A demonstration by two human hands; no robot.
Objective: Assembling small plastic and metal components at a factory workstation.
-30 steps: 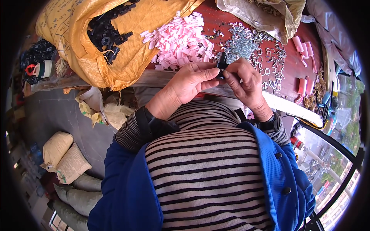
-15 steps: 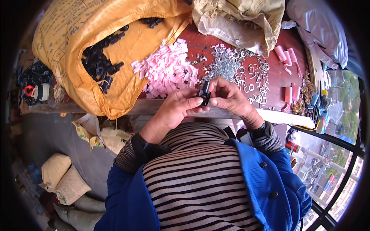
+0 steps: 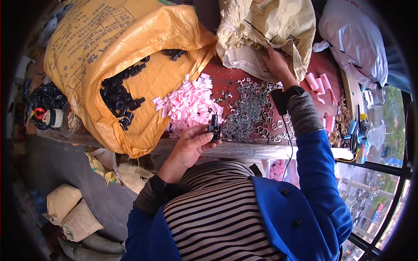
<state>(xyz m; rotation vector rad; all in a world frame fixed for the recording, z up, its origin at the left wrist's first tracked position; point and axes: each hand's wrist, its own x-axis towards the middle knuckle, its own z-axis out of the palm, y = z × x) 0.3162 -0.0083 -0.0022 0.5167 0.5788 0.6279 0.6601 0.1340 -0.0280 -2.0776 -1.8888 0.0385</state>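
Note:
Near the front edge of the table, my left hand (image 3: pixel 191 145) grips a small black plastic fitting (image 3: pixel 214 127) between thumb and fingers, its narrow tube pointing up. My right arm stretches far forward. My right hand (image 3: pixel 277 64) is in the mouth of the cream woven sack (image 3: pixel 289 21), where small tan ring-like parts (image 3: pixel 252 41) show; its fingertips are hidden there. A heap of pink strips (image 3: pixel 191 102) lies just beyond my left hand. Right of it spread small grey metal pieces (image 3: pixel 248 111) and U-shaped metal clips (image 3: pixel 274 126).
A large orange woven sack (image 3: pixel 126 30) lies open at the left with black fittings (image 3: pixel 119 98) in it. A tied white bag (image 3: pixel 355 39), pink curled pieces (image 3: pixel 320 85) and tan parts (image 3: pixel 342 117) are at the right. A dark cable (image 3: pixel 291 154) hangs from my right wrist.
My right hand has left the black fitting and reached forward into the cream sack. My left hand keeps the fitting and has shifted slightly left and down.

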